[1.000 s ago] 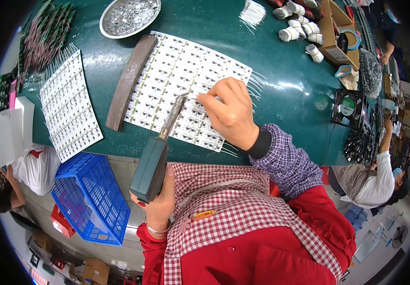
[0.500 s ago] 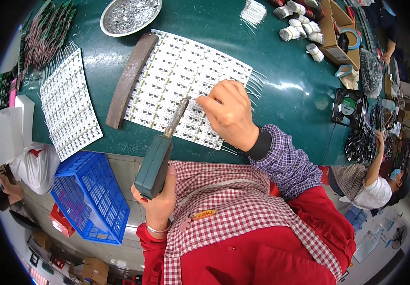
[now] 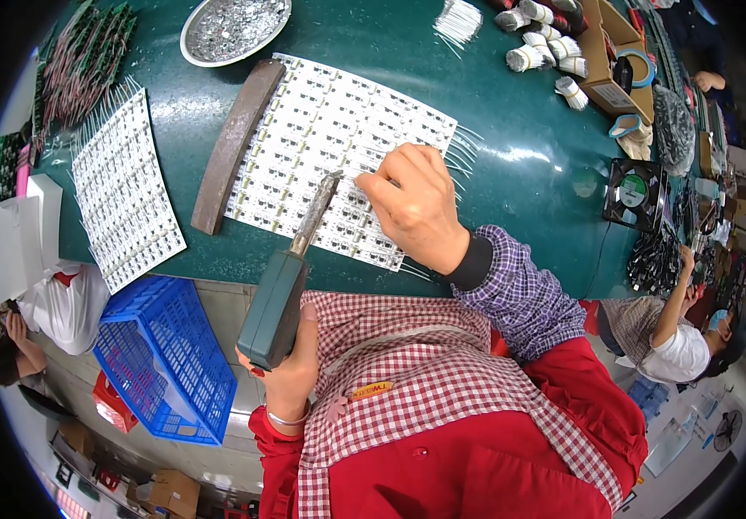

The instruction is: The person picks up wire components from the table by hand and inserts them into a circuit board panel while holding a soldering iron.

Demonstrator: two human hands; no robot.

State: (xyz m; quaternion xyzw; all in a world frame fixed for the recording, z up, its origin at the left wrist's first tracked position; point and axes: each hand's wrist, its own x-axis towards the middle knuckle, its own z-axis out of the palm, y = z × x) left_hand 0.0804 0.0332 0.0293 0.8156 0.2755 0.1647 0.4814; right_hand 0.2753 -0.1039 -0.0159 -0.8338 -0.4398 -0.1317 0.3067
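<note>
Soldering iron [image 3: 291,281], a dark green block-handled tool with a grey metal tip, is being gripped in the left hand [image 3: 291,372], fingers wrapped closed around the lower end of the handle; its tip is reaching onto the white circuit board panel [image 3: 304,138] lying on the green desk [image 3: 511,182]. The right hand [image 3: 416,208] is resting on the panel's near edge, fingertips pinching together over something too small to identify, close beside the tip. Thin white wire leads [image 3: 457,147] are fanning out from the panel's right edge. A brown curved bar [image 3: 234,143] is lying along the panel's left edge, a second panel [image 3: 126,190] is lying well to the left, and a metal dish of scrap [image 3: 234,26] is sitting beyond. A blue plastic basket [image 3: 161,355] is sitting below the desk edge. Risk assessment: the tip is working very near the right fingertips, so a slip could burn them; the grip far back on the handle is reducing control, and the tip could wander onto neighbouring pads.
</note>
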